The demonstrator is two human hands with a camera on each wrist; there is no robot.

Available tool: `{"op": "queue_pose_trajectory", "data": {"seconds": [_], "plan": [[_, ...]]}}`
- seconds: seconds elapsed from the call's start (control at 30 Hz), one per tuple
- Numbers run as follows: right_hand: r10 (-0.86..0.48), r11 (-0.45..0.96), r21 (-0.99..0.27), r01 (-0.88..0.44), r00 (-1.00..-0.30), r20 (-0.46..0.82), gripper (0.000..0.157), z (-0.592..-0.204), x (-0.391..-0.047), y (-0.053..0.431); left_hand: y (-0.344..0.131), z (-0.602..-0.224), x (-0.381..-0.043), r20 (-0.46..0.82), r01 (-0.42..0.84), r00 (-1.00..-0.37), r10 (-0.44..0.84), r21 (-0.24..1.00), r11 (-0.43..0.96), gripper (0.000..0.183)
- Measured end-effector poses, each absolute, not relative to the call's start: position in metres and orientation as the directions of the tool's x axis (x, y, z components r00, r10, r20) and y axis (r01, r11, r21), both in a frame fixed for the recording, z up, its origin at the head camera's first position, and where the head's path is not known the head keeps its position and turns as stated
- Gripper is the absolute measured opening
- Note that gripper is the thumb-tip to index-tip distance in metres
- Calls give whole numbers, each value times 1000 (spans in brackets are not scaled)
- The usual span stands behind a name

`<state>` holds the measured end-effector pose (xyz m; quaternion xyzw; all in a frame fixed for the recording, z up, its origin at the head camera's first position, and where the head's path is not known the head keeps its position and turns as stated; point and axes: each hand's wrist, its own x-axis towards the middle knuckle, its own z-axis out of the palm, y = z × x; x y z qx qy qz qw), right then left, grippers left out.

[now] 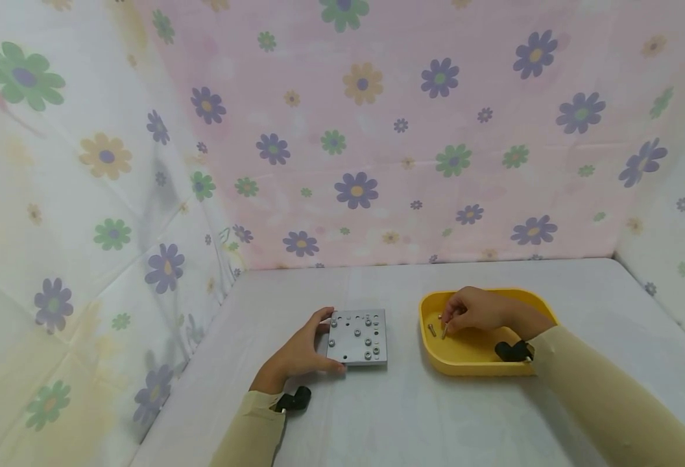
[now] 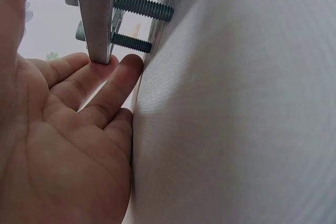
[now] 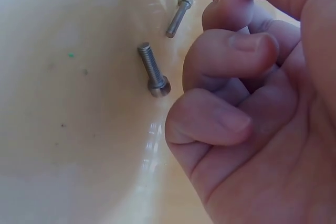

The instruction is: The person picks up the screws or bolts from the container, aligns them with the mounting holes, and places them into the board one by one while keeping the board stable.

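A square metal plate (image 1: 351,347) with holes and several socket-head bolts lies at the middle of the table. My left hand (image 1: 301,350) holds its left side, thumb at the near corner and fingers at the far one. In the left wrist view, threaded bolt shanks (image 2: 144,7) stick out below the plate's edge (image 2: 97,19), and the fingertips touch that edge. My right hand (image 1: 477,310) reaches into the yellow tray (image 1: 453,368) and pinches a small bolt (image 1: 444,333) at its fingertips. Two loose bolts lie beside the curled fingers: a thicker bolt (image 3: 152,69) and a thinner bolt (image 3: 179,17).
A white cloth covers the table (image 1: 377,421). Flowered curtains (image 1: 401,130) close off the back and both sides. The tray stands to the right of the plate, with bare tabletop between them. Small black cameras (image 1: 296,399) are worn on both wrists.
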<state>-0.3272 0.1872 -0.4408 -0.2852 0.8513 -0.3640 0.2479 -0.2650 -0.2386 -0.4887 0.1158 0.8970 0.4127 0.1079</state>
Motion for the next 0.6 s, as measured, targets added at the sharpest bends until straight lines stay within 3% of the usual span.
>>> {"op": "queue_pose_trajectory", "data": {"seconds": [0.6], "plan": [[-694,545,-769,-335,-695,-189,15,-430,-323,189,-237,-488,-263,-96,111,-953,286,769,630,134]]}}
